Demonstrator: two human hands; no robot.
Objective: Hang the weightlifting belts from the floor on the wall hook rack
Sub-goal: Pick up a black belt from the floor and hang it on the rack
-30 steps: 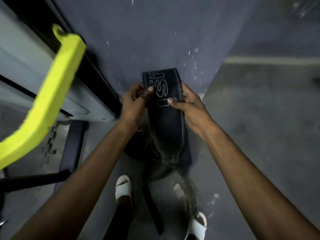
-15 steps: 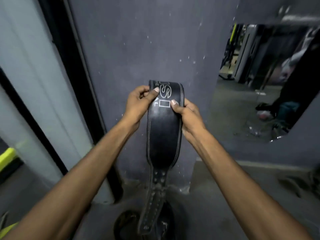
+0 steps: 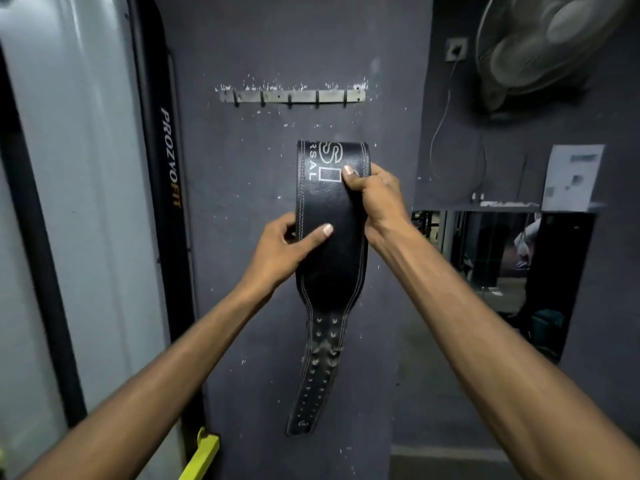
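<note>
A black leather weightlifting belt (image 3: 329,265) with white lettering hangs folded over in front of the dark wall, its holed strap end dangling down. My right hand (image 3: 375,199) grips the belt's right edge near the folded top. My left hand (image 3: 287,249) pinches its left edge lower down, thumb across the front. A metal wall hook rack (image 3: 292,95) with several bare hooks is fixed to the wall above the belt, a short gap away. The buckle end is hidden behind the fold.
A machine frame with a black upright marked PROZVOFIT (image 3: 169,157) stands close on the left, a yellow part (image 3: 202,455) at its foot. A wall fan (image 3: 550,43) is at upper right, a mirror (image 3: 498,268) and a paper notice (image 3: 573,176) below it.
My view has tilted up from the floor to the wall, and both hands have lifted the belt higher. The hook rack has come into view. My left hand has slid lower on the belt.
</note>
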